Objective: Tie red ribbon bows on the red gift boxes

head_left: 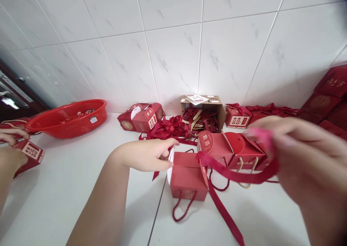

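A red gift box (pixel 188 179) with a dark red cord handle (pixel 184 217) stands on the white surface in front of me. My left hand (pixel 154 153) grips its left end by the white inner side of a flap, thumb and fingers pinched. From the box's right end runs a dark red ribbon (pixel 238 175); its far end is held up to the right in the fingers of my right hand (pixel 300 155), which is blurred by motion. Another ribbon tail (pixel 226 217) hangs down onto the surface.
Behind stand an open cardboard box (pixel 221 112) of ribbons, a loose ribbon pile (pixel 170 128) and more red boxes (pixel 217 148). Stacked boxes (pixel 328 94) fill the right corner. At left are a red plastic basket (pixel 67 119) and another person's hands (pixel 12 148) on a box.
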Available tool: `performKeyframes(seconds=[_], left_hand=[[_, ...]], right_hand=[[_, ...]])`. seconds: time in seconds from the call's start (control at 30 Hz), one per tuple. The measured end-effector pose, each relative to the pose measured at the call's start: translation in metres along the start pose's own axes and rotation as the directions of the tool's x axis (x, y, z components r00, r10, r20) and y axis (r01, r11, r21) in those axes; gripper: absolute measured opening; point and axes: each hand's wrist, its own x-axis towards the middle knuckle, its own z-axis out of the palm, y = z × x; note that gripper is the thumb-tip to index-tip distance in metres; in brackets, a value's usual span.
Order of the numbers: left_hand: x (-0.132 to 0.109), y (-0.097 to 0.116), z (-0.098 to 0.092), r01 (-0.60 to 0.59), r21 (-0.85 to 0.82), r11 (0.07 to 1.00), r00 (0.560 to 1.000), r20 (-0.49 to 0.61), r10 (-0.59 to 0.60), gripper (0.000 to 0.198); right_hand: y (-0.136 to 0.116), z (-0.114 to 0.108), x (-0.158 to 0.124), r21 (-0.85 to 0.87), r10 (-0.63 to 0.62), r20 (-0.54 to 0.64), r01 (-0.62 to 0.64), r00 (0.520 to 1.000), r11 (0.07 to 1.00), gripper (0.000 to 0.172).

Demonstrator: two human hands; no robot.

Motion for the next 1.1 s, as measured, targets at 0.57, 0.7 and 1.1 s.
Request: performKeyframes(seconds=[0.57, 0.7, 1.1], left_hand=[[-0.002, 0.018, 0.005, -0.122, 0.096, 0.988, 0.992, 0.056, 0.117, 0.040], [-0.002, 0.019, 0.006, -0.137, 0.093, 0.986, 0.990, 0.052, 0.132, 0.038], [-0.003, 0.019, 0.006, -0.107, 0.110, 0.988, 0.993, 0.050, 0.102, 0.039]], right_hand=[[0.041, 0.076, -0.002, -0.300, 0.241, 0.343, -0.137, 0.908, 0.944, 0.018], [0.042, 0.080, -0.005, -0.361, 0.211, 0.336, -0.082, 0.918, 0.929, 0.017], [0.042, 0.079, -0.005, -0.368, 0.205, 0.321, -0.078, 0.925, 0.927, 0.018]])
